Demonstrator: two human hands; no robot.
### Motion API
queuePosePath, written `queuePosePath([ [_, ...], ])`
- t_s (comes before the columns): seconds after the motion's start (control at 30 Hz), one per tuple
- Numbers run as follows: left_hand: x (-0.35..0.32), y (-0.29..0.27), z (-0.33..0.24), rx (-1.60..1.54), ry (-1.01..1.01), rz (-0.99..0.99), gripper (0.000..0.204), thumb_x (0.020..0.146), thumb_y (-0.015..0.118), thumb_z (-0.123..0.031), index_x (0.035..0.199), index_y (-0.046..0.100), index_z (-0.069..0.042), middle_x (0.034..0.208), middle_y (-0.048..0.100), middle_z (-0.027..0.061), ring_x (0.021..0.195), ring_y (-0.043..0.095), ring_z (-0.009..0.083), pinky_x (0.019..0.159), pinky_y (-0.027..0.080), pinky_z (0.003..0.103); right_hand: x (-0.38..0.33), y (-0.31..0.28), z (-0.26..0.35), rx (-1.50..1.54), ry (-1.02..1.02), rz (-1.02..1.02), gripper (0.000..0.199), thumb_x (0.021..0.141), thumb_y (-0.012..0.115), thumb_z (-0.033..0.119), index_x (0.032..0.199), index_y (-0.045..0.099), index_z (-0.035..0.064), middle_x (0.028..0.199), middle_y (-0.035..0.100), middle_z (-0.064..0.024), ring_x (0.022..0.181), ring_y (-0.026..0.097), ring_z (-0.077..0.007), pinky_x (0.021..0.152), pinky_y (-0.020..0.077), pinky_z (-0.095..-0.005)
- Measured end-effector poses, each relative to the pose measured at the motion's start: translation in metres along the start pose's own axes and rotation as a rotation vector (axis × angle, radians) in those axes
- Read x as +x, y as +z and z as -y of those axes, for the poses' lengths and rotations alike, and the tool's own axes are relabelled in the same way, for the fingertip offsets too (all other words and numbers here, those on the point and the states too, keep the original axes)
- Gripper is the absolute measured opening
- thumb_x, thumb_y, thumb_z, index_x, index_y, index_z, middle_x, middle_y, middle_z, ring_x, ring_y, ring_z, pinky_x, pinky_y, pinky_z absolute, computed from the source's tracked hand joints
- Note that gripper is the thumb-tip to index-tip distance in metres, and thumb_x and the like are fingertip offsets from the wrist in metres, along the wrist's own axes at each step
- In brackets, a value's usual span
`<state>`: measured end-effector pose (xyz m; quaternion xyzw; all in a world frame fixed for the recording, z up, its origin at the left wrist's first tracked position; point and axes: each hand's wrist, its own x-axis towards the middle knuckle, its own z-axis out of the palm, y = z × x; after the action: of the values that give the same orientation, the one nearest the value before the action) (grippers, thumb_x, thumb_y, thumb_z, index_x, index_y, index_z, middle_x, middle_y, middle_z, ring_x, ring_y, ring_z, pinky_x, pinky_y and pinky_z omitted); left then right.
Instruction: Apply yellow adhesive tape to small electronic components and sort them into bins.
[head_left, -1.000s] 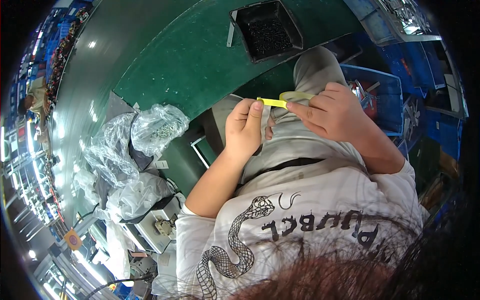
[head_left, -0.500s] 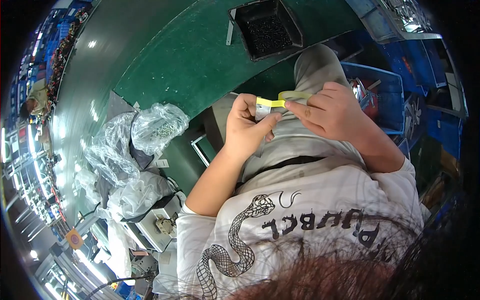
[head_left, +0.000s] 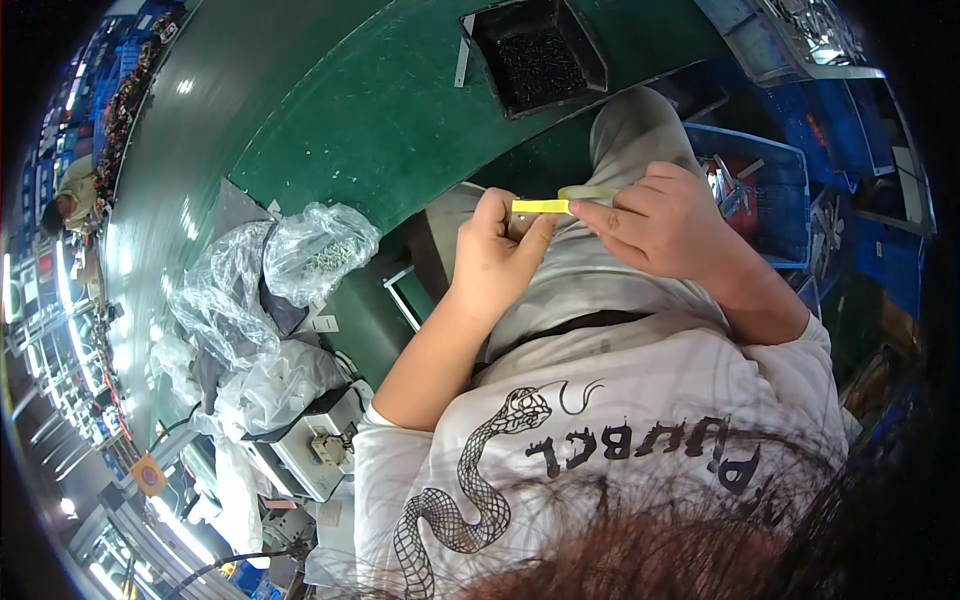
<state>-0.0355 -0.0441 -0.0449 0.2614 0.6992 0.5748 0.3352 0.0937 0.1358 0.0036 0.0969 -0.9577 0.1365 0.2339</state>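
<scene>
Above my lap, my left hand [head_left: 495, 255] pinches a small greyish metal piece [head_left: 520, 222] between thumb and fingers. Most of that piece is hidden by the hand. A strip of yellow tape [head_left: 541, 206] runs along its upper edge and stretches across to my right hand [head_left: 660, 225]. That hand is closed around a roll of the same yellow tape [head_left: 588, 191], whose rim shows above the index finger. The right fingertip presses against the strip's right end.
A black bin [head_left: 540, 65] of small dark parts stands on the green table [head_left: 370, 120]. Clear plastic bags [head_left: 318, 255] lie at the left, above a white machine [head_left: 315, 455]. On the right is a blue crate [head_left: 785, 205] with metal pieces.
My left hand has turned the metal piece, so less of its face shows. The left thumb has drawn in closer to the fingers. My right hand is almost unmoved.
</scene>
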Motion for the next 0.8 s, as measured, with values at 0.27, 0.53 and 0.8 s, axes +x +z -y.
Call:
queuePosePath([
  [0.27, 0.002, 0.001, 0.007, 0.036, 0.131, -0.056, 0.027, 0.08, 0.074, -0.003, 0.093, 0.05, -0.002, 0.066, 0.058, 0.0005, 0.058, 0.049, 0.0009, 0.047, 0.039, 0.02, -0.001, 0.0, -0.001, 0.021, 0.022, 0.006, 0.033, 0.076, 0.075, 0.015, 0.109, 0.072, 0.0143, 0.061, 0.048, 0.0047, 0.053, 0.047, -0.0133, 0.054, 0.0334, -0.0301],
  [0.53, 0.002, -0.002, -0.002, 0.181, 0.258, 0.032, 0.041, 0.086, 0.068, -0.003, 0.123, 0.054, 0.003, 0.075, 0.06, 0.0044, 0.06, 0.055, 0.0054, 0.055, 0.045, 0.021, -0.003, 0.0, -0.003, 0.014, 0.017, 0.016, 0.036, 0.076, 0.075, 0.016, 0.112, 0.071, 0.0162, 0.062, 0.047, 0.005, 0.054, 0.047, -0.0131, 0.054, 0.0335, -0.03],
  [0.8, 0.001, -0.001, -0.003, -0.134, 0.069, 0.2, 0.039, 0.096, 0.057, -0.003, 0.133, 0.048, 0.004, 0.084, 0.054, -0.0002, 0.074, 0.049, 0.0064, 0.067, 0.042, 0.021, -0.002, 0.003, -0.001, -0.047, 0.026, 0.004, 0.039, 0.074, 0.074, 0.017, 0.113, 0.07, 0.018, 0.065, 0.049, 0.0061, 0.056, 0.049, -0.0122, 0.055, 0.035, -0.0291],
])
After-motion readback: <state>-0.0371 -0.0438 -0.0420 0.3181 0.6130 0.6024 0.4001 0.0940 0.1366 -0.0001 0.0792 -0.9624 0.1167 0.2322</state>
